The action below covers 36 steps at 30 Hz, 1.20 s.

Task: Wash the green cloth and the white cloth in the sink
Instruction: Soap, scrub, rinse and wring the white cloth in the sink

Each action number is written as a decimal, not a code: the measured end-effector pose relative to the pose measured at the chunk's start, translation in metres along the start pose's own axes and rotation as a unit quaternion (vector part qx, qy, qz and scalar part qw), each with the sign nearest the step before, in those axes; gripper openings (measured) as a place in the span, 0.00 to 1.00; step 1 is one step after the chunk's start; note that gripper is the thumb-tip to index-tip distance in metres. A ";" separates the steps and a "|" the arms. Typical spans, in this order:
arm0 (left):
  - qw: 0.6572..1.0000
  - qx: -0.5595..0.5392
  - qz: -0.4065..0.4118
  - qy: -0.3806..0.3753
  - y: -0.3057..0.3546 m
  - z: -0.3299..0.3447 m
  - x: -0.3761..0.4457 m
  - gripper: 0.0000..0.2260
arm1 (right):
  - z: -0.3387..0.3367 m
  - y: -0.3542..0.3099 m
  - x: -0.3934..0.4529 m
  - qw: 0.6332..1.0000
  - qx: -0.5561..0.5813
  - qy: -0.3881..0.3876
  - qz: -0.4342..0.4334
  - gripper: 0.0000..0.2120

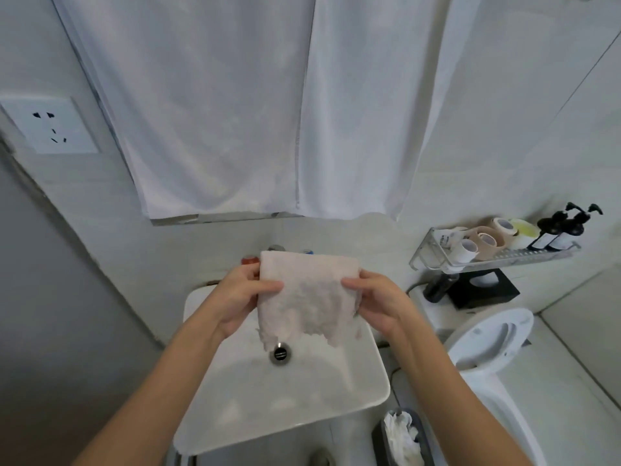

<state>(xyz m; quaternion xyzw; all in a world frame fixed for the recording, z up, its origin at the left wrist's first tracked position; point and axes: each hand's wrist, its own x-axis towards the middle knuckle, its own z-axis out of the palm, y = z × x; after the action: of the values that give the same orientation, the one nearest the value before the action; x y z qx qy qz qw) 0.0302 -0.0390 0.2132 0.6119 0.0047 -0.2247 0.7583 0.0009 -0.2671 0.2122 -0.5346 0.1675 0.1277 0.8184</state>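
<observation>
The white cloth [311,294] hangs folded above the white sink [353,378], its ragged lower edge just over the metal drain [279,354]. My left hand [240,297] grips the cloth's left side, thumb on the front. On the cloth's right side my right hand [374,299] pinches it the same way. The tap is mostly hidden behind the cloth; only bits of it show above the top edge. No green cloth is in view.
A white curtain [268,112] hangs over the wall behind the sink. To the right a wall shelf [497,258] carries tape rolls and pump bottles, with a toilet [487,341] below it. A bin with crumpled tissue [401,435] stands by the sink. A wall socket [50,126] is at left.
</observation>
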 end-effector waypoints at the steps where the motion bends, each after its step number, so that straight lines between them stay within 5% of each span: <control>1: 1.000 0.004 -0.004 0.009 -0.006 0.005 0.005 0.09 | -0.010 0.003 0.005 1.000 -0.020 0.018 -0.013 0.17; 4: 0.998 0.049 0.014 0.033 -0.026 0.021 0.020 0.09 | -0.032 0.015 0.014 0.985 -0.132 0.066 -0.089 0.08; 8: 0.979 0.183 0.034 0.081 -0.068 0.052 0.043 0.10 | -0.072 0.040 0.035 0.903 -0.375 0.136 -0.163 0.04; 12: 0.973 0.204 -0.022 0.102 -0.112 0.079 0.073 0.08 | -0.116 0.063 0.064 0.906 -0.354 0.187 -0.141 0.11; 15: 0.980 0.119 -0.105 0.120 -0.140 0.099 0.098 0.09 | -0.147 0.069 0.087 0.928 -0.297 0.211 -0.074 0.04; 21: 0.966 0.075 -0.200 0.149 -0.194 0.125 0.145 0.27 | -0.203 0.075 0.122 0.924 -0.350 0.157 0.014 0.20; 31: 0.934 0.144 -0.148 0.291 -0.223 0.149 0.203 0.14 | -0.231 0.079 0.183 0.920 -0.347 0.180 0.029 0.22; 36: 0.893 0.152 -0.211 0.368 -0.241 0.152 0.215 0.09 | -0.233 0.089 0.198 0.919 -0.346 0.182 0.055 0.22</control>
<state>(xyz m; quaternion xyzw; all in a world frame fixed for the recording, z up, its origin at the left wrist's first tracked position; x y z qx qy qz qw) 0.0997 -0.2887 -0.0324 0.7430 0.3787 -0.1361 0.5349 0.1149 -0.4395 -0.0299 -0.7882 0.2879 0.1235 0.5296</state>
